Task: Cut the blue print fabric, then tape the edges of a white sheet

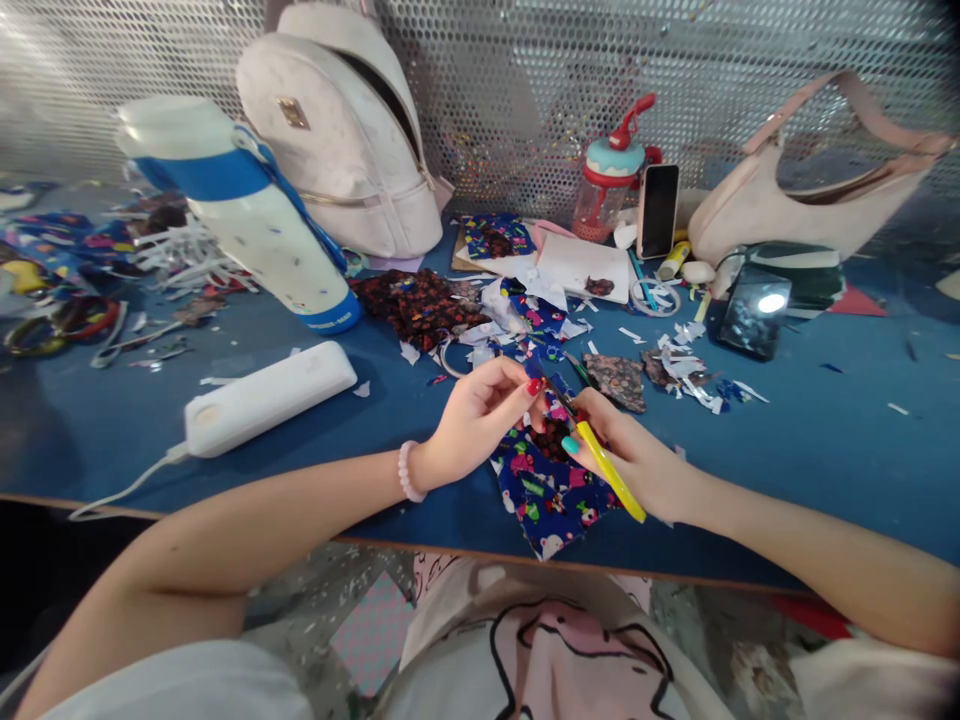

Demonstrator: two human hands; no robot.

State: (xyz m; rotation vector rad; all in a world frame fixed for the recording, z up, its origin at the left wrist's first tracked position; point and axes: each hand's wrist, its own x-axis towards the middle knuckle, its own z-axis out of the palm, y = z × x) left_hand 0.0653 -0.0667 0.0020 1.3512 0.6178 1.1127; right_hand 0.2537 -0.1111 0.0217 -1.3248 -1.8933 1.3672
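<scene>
My left hand (480,415) pinches the top edge of a blue patterned fabric piece (551,495) that lies at the near edge of the blue table (825,440). My right hand (637,460) grips a yellow-handled snipping tool (600,455), its blades pointing up-left toward the pinched fabric beside my left fingertips. A pink bead bracelet sits on my left wrist. Both hands meet just above the fabric piece.
A white power bank (266,395) with a cable lies left. Behind stand a white-and-blue bottle (240,215), a white backpack (345,130), a red-lidded cup (611,185), an upright phone (658,210), a pink bag (810,190) and a lit phone (754,312). Fabric scraps (420,305) litter the middle.
</scene>
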